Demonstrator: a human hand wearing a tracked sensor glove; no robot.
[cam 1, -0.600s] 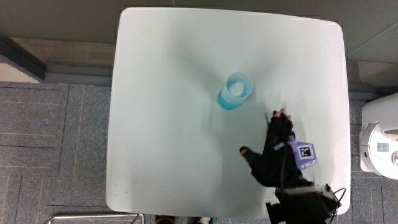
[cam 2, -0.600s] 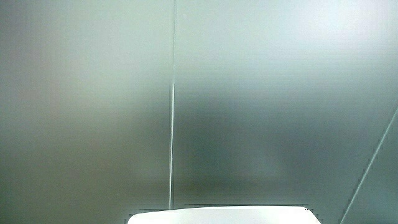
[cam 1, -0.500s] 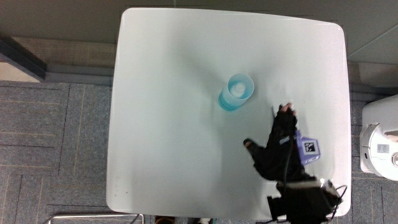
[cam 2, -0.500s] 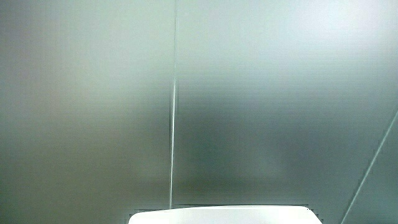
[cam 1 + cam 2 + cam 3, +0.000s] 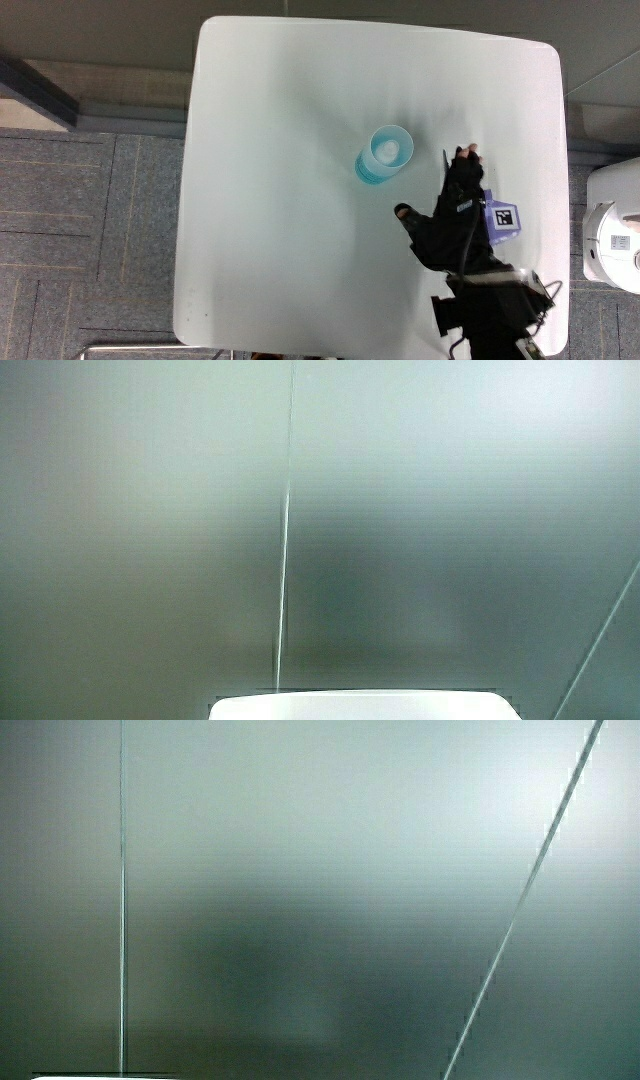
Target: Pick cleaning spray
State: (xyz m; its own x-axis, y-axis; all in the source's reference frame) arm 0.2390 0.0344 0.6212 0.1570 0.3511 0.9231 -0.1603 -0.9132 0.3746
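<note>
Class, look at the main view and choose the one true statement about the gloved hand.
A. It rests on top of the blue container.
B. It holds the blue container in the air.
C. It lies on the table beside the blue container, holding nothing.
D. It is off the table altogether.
C: the hand lies with relaxed fingers on the table, beside the blue container and apart from it; the side views show only a pale wall.
</note>
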